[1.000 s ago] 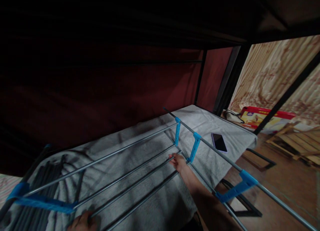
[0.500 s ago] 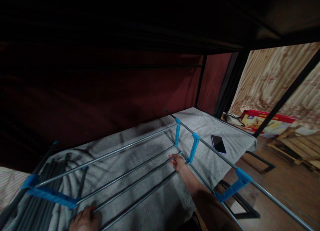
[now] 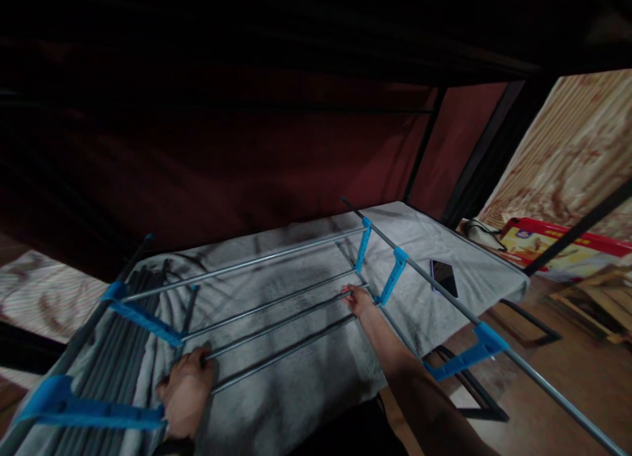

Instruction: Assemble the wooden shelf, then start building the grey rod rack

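A rack frame of grey metal tubes and blue plastic brackets lies across the grey blanket. My right hand point(image 3: 358, 301) pinches the right end of one cross tube point(image 3: 279, 325), beside a blue bracket point(image 3: 394, 278). At that tube's other end is my left hand point(image 3: 188, 385), its fingers curled around the left side of the frame; part of the grip is hidden under the hand. Another blue bracket point(image 3: 148, 321) stands just beyond the left hand, and a larger blue bracket point(image 3: 93, 413) sits to its left. A long side tube point(image 3: 439, 293) runs past my right forearm.
Several loose grey tubes point(image 3: 111, 344) lie side by side on the blanket point(image 3: 320, 383) at the left. A phone point(image 3: 443, 278) rests on the blanket to the right. Beyond are a red and yellow box point(image 3: 563, 242), a wooden slatted piece point(image 3: 600, 304) and a dark bed post point(image 3: 488, 150).
The view has shifted so the left end of the frame shows more fully. My left hand has come further into view at the tube's end. The right hand keeps its grip.
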Available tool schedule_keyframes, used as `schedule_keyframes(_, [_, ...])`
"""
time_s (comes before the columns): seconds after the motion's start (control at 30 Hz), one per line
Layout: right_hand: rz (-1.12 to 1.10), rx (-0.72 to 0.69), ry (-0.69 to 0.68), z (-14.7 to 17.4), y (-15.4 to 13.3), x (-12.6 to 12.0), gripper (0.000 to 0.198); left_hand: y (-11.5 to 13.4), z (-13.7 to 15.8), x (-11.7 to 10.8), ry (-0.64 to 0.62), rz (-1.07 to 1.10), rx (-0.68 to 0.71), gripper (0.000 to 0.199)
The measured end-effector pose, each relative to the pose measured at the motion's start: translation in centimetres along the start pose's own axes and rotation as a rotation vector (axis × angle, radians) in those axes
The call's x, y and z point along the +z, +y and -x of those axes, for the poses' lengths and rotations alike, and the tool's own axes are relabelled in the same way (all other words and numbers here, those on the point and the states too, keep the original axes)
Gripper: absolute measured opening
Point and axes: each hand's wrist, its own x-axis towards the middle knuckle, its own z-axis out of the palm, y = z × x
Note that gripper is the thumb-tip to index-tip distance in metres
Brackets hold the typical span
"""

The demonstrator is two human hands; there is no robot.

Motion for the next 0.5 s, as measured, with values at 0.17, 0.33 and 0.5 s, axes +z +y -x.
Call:
schedule_keyframes(0.17, [-0.059,0.093,0.032,-1.2,0.4,-0.8,0.019,-1.0,-0.7,0.7,-0.013,0.015,-0.02,0.035])
schedule_keyframes(0.33, [-0.154,0.048,-0.01,-1.3,0.2,-1.7,0.023,-2.8,-1.7,2.2,-0.066,0.081,0.022,0.034])
schedule_keyframes(0.5, [-0.208,-0.019,-0.084,-1.0,-0.2,-3.2,0.018,-4.2,-1.3,3.6,-0.013,0.141,0.124,0.037])
